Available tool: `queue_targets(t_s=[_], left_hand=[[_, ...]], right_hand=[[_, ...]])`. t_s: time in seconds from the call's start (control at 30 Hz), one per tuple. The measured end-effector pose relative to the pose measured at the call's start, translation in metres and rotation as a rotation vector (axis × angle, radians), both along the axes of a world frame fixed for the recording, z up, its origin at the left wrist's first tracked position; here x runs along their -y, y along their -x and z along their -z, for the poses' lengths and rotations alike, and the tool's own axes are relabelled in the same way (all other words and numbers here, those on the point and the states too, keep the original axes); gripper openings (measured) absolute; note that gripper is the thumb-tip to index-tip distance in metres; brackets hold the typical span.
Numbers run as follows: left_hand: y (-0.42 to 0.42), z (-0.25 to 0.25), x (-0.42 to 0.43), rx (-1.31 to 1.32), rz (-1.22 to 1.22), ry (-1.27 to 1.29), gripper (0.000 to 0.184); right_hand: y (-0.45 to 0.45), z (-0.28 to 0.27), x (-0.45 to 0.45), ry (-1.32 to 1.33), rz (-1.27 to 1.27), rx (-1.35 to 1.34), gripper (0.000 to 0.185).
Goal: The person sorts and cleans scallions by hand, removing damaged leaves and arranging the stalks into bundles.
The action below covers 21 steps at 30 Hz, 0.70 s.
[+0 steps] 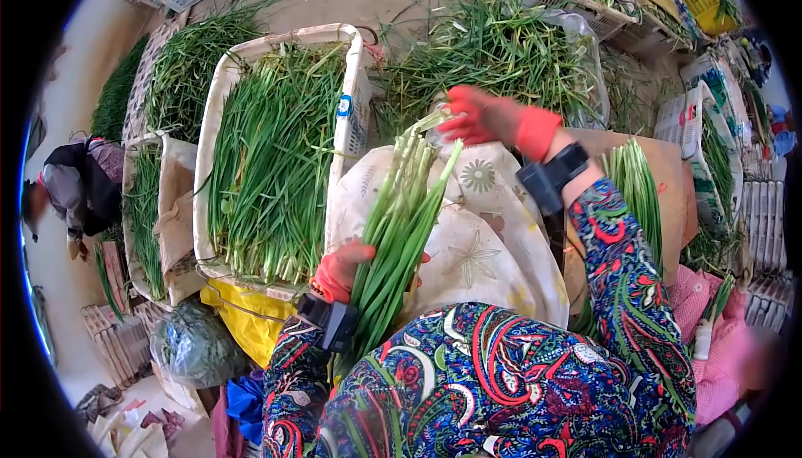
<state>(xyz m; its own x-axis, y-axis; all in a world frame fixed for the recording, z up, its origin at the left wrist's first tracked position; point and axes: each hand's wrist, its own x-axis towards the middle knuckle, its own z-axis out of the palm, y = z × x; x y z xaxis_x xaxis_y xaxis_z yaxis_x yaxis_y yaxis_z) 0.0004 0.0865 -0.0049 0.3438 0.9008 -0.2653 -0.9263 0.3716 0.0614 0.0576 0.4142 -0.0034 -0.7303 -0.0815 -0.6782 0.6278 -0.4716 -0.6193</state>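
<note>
My left hand [342, 270], in a red-coated glove, is closed round a bunch of garlic chives [393, 232] above my lap. The green leaf ends point down toward my body, and the pale stem ends point up and to the right. At those pale ends is my gloved right hand [493, 120], somewhat blurred, its fingers bent round some pale strands at the tip. Beneath the bunch, a cream cloth with leaf prints [472, 253] covers my lap.
A white crate [355, 95] of garlic chives stands to the left. Ahead lies a loose heap of chives [493, 53]. More chives [639, 199] rest on brown sheeting [581, 237] at right. A person [79, 182] works at far left; another person's pink sleeve [710, 374] shows at right.
</note>
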Motion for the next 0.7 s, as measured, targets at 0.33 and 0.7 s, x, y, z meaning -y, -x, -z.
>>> queue_targets(t_s=[0.33, 0.7], left_hand=[[-0.005, -0.008, 0.001, -0.052, -0.054, 0.012, 0.078], [0.002, 0.002, -0.002, -0.065, -0.042, 0.013, 0.080]], right_hand=[[0.025, -0.032, -0.033, -0.184, 0.577, -0.599, 0.021], [-0.014, -0.008, -0.076, -0.459, 0.446, -0.519, 0.058]])
